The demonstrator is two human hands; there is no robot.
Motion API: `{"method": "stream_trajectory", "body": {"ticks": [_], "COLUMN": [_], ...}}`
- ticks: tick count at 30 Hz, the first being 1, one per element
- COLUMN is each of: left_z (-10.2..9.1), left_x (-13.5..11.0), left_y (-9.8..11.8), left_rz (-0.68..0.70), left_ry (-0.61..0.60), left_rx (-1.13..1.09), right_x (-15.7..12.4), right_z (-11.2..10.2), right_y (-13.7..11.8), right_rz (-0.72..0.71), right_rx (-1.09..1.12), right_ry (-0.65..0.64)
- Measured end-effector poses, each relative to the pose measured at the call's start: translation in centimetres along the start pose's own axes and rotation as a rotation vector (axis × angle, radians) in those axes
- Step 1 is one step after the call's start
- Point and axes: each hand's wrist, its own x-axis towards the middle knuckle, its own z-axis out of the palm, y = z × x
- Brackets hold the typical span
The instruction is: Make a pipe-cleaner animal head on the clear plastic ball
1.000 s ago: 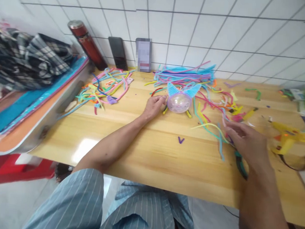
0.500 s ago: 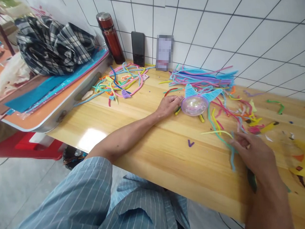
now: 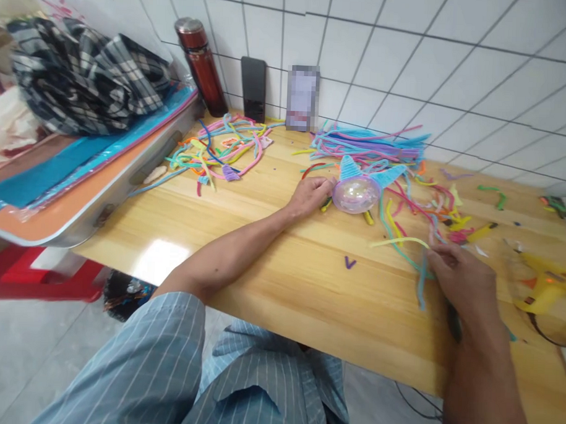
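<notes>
My left hand (image 3: 311, 197) is closed at the left edge of a clear, pinkish-purple plastic ball (image 3: 356, 195), its fingertips partly hidden. Two ears wound from blue pipe cleaners (image 3: 388, 176) stand up behind the ball. To the right, my right hand (image 3: 464, 280) pinches a pale yellow pipe cleaner (image 3: 397, 242) whose free end points left. Close to these fingers lie a teal and a light blue pipe cleaner (image 3: 422, 290); whether they are gripped too I cannot tell. Between the hands, nearer the front edge, is a small purple V-shaped piece (image 3: 350, 263).
Behind the ball lies a bundle of blue and purple pipe cleaners (image 3: 369, 144). Colourful scraps (image 3: 457, 212) spread to its right, near a yellow glue gun (image 3: 543, 283). A red thermos (image 3: 202, 67) and two phones stand by the tiled wall. An orange-topped case (image 3: 79, 199) is at left.
The view has shifted slightly. Both hands keep nearly the same places, and the pale yellow pipe cleaner stays pinched in my right hand.
</notes>
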Motion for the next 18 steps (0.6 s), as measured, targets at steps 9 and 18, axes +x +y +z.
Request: {"method": "stream_trajectory", "body": {"ticks": [9, 18], "left_z": [-0.5, -0.9], "left_x": [-0.2, -0.2], "left_y": [0.8, 0.5], "left_rz": [-0.064, -0.094], "left_ry": [0.051, 0.029], "left_rx": [0.063, 0.130], "right_x": [-1.1, -1.5], "right_z": [0.0, -0.3], "right_y": [-0.9, -0.9], "right_rz": [-0.085, -0.210], "right_rx": [0.223, 0.290], "right_ry": [0.138, 0.183]}}
